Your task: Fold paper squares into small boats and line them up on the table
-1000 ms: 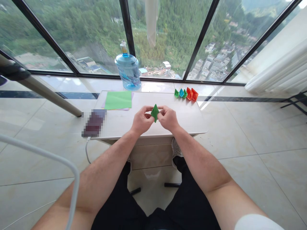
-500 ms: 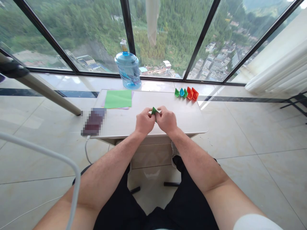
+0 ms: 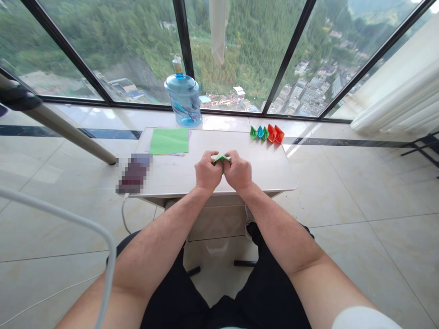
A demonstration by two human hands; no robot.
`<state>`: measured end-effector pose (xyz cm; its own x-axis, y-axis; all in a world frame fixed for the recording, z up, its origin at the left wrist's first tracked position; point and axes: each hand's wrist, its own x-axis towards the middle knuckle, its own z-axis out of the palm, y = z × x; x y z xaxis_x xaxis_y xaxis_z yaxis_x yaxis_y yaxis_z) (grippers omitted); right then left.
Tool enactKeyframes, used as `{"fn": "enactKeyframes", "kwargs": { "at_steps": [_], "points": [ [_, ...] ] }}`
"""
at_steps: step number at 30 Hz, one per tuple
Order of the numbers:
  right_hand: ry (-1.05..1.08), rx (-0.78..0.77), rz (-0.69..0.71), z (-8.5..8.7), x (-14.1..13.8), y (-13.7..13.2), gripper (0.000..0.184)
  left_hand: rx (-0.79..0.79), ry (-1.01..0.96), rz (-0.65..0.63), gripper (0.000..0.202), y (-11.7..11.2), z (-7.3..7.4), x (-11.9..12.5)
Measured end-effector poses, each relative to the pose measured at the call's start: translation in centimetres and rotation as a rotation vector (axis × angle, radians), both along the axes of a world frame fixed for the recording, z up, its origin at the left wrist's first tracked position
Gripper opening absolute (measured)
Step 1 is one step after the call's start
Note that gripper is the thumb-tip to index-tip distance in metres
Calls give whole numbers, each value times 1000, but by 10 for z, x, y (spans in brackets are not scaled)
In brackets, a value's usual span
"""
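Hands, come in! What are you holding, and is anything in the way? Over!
Left hand and right hand both holding folded green paper. It's partly hidden by them. Green sheet and row of folded papers apart, not in the way.

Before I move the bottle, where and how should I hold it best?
Probably grip the bottle by its neck, from above and the near side: it stands upright, the narrow neck rises over a wide body, and the window is behind.
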<state>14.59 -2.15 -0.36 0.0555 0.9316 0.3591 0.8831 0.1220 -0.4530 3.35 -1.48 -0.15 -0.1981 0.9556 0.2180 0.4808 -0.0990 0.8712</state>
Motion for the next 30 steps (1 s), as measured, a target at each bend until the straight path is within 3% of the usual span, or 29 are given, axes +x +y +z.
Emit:
{"fn": "enactKeyframes", "kwargs": {
  "at_steps": [5,14,25,30],
  "points": [
    [37,35,-54,0,-4,-1,22,9,-85,93,20,-1,0,7],
    [97,63,-62,2,6,4,17,71,6,-66,36,-7,2,7],
    [181,142,-89,-1,3,6,10,130,-12,-67,39,-7,-2,7],
    [239,267,63,-8,10,7,15,70,-242,-116,38,0,-6,3]
  ]
}}
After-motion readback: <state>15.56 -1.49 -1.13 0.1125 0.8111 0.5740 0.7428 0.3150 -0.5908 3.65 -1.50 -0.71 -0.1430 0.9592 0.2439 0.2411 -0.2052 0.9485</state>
